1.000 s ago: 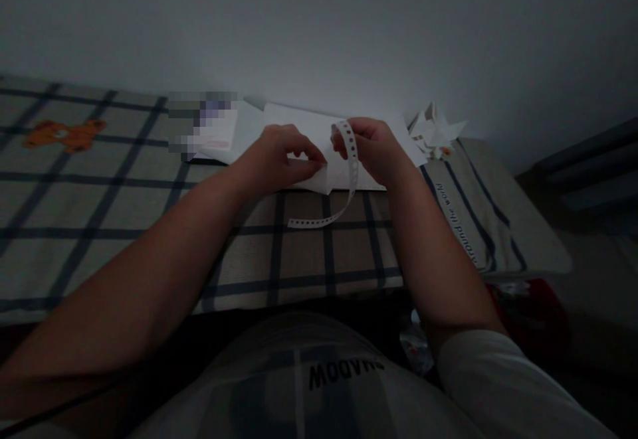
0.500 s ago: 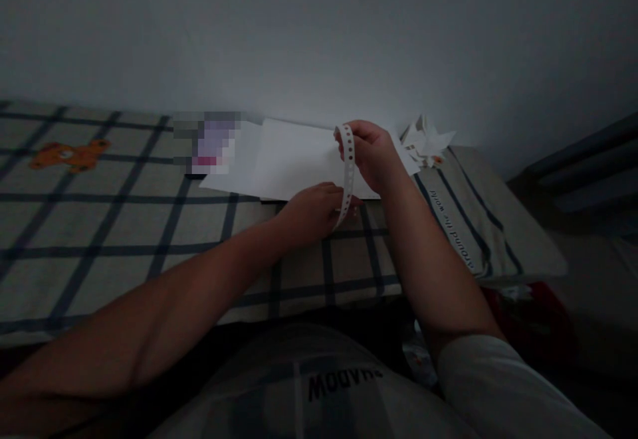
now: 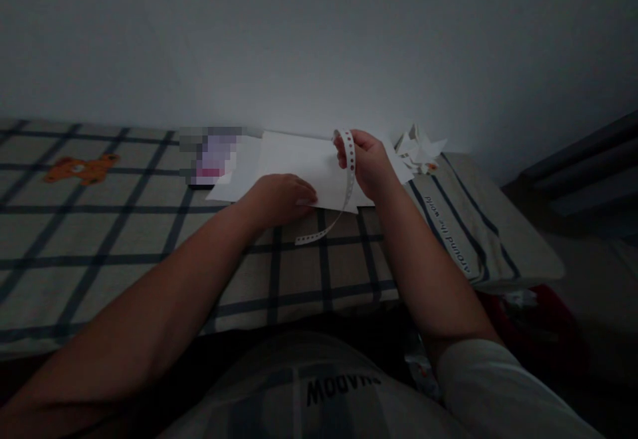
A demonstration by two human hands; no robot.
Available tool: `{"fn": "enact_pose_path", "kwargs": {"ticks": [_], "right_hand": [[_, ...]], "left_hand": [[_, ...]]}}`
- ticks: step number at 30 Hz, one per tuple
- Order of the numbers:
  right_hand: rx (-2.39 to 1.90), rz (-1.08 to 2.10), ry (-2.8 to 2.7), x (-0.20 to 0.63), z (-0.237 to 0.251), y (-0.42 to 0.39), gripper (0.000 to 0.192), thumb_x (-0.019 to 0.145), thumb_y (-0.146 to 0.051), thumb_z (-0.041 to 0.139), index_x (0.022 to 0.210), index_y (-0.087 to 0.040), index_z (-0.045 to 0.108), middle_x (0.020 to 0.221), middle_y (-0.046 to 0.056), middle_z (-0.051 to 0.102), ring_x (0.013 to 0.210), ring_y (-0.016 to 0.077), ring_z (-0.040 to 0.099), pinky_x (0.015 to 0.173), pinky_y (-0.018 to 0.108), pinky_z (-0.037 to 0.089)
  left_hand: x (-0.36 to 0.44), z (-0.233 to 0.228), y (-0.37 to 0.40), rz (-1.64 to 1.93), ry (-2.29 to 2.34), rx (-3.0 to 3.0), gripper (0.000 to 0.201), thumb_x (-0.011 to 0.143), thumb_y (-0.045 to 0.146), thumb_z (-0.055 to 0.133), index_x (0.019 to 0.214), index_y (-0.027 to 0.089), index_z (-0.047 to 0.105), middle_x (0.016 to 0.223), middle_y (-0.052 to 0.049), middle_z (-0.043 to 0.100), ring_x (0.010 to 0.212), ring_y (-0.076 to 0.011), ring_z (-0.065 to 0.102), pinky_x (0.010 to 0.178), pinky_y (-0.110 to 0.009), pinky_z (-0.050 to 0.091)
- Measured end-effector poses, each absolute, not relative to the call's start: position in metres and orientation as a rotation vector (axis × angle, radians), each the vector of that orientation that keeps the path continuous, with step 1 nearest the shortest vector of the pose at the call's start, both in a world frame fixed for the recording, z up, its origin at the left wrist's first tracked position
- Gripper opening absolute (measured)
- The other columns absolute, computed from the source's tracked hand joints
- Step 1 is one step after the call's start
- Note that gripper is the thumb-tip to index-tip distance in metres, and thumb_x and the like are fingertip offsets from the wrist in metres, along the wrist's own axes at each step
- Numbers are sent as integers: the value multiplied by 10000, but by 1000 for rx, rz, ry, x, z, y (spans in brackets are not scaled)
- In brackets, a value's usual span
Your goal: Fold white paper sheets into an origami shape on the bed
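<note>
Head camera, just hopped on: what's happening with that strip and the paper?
The right hand holds up one end of a perforated paper strip, which curls down onto the plaid bedsheet. The left hand rests flat on the near edge of a white paper sheet lying on the bed. Folded paper pieces sit to the right, by the wall.

a single head-worn view looks forward and down from close above the person's chest, facing a wall across the upper frame. the checked cloth (image 3: 124, 240) fills the middle band; both forearms run up from the lower corners to frame centre.
</note>
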State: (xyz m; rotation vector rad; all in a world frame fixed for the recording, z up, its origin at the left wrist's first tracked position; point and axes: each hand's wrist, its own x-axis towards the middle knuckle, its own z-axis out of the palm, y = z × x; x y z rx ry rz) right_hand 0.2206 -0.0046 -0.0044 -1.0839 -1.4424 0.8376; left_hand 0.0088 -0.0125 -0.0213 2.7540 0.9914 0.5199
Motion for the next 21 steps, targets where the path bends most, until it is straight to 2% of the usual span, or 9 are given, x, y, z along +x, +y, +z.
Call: {"fn": "enact_pose_path", "kwargs": {"ticks": [3,7,10,13,16,19,21], "right_hand": [[-1072,836,-1437,221,-4,-4,271,857,-491,609,876,-224,654,714,-13,545,619,103,475,579,254,418],[-1052,833,-1443,222,-3,-4,271,853,-490,600,865,-223,644,717,-13,535,621,102,471,582,252,413],[-1036,834,-1432,222,-1,-5,255,839,-476,607,838,-223,633,719,-16,526,625,103,463,584,253,403],[-1004,848,-1405,222,0,-6,211,810,-432,635,815,-221,629,703,-23,518,626,104,454,584,252,386],[-1007,869,-1381,222,-1,-4,181,783,-395,656,806,-217,633,690,-26,523,622,104,444,581,254,372],[-1020,876,-1375,222,-3,-2,158,769,-359,666,813,-210,641,694,-24,540,621,103,443,582,259,368],[-1009,868,-1371,222,-5,-1,144,762,-336,671,809,-203,642,711,-19,559,623,101,451,583,261,368]], "left_hand": [[15,-24,-16,433,982,2845,281,899,405,502,947,319,764,1035,18,765,968,-186,685,759,-267,464],[32,-21,-26,521,1136,2938,334,967,323,432,1123,296,726,1103,-20,753,964,-222,681,697,-305,449],[46,-24,-33,486,1062,3081,346,964,225,428,1190,214,689,1091,-75,742,980,-259,659,722,-355,448],[58,-31,-37,462,1098,3118,375,985,245,408,1272,159,633,1081,-117,729,1043,-279,629,796,-389,452],[62,-35,-38,439,1066,3064,401,992,228,382,1334,151,575,1234,-124,681,1118,-251,606,842,-365,465],[56,-33,-34,667,1073,2819,410,1001,284,363,1299,144,606,1279,-127,665,1152,-243,601,936,-378,461],[47,-30,-30,914,1083,2485,447,1003,363,346,1207,140,676,1129,-124,726,1038,-236,651,914,-389,483]]}}
